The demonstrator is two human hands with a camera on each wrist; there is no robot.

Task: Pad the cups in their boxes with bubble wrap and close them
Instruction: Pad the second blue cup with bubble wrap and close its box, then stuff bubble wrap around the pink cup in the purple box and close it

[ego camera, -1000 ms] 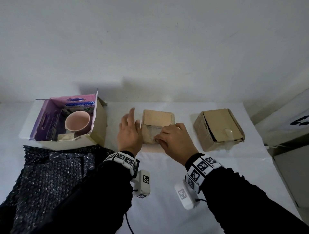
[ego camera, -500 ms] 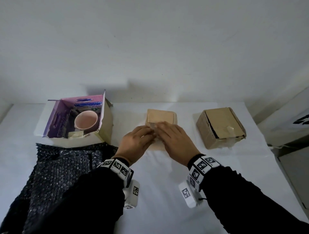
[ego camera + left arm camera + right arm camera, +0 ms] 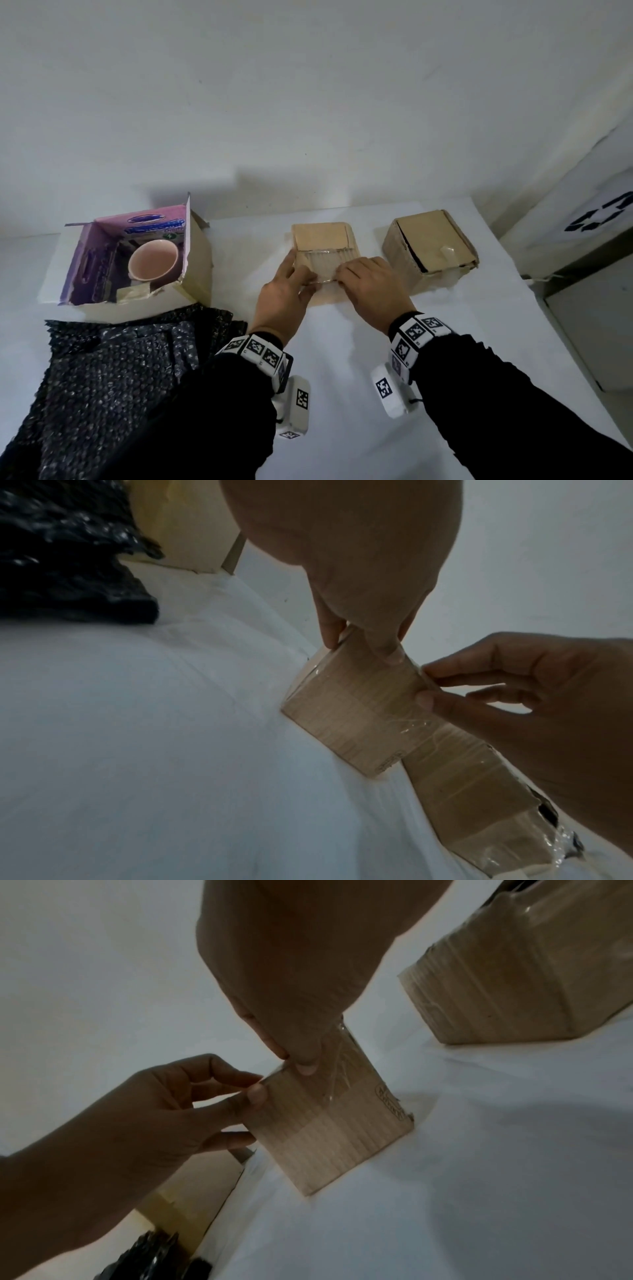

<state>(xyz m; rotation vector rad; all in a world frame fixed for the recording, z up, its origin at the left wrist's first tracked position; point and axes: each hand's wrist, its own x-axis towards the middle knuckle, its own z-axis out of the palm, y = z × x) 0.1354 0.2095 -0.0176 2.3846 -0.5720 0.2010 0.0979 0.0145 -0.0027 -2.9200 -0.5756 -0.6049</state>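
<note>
mid-frame on the white surface (image 3: 342, 359): small brown box (image 3: 322, 236), left hand (image 3: 284, 294) grip pinching its near-left edge, right hand (image 3: 370, 287) grip pinching clear tape (image 3: 323, 265) on top; pink cup (image 3: 154, 263) in open box (image 3: 102, 305) at left.

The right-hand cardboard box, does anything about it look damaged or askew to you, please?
Yes. The right-hand cardboard box sits skewed to the table edge, with a dark gap along its lid's left edge. In the left wrist view its near corner is torn open under wrinkled clear tape.

White wall (image 3: 308, 102) behind white table (image 3: 342, 342).
</note>
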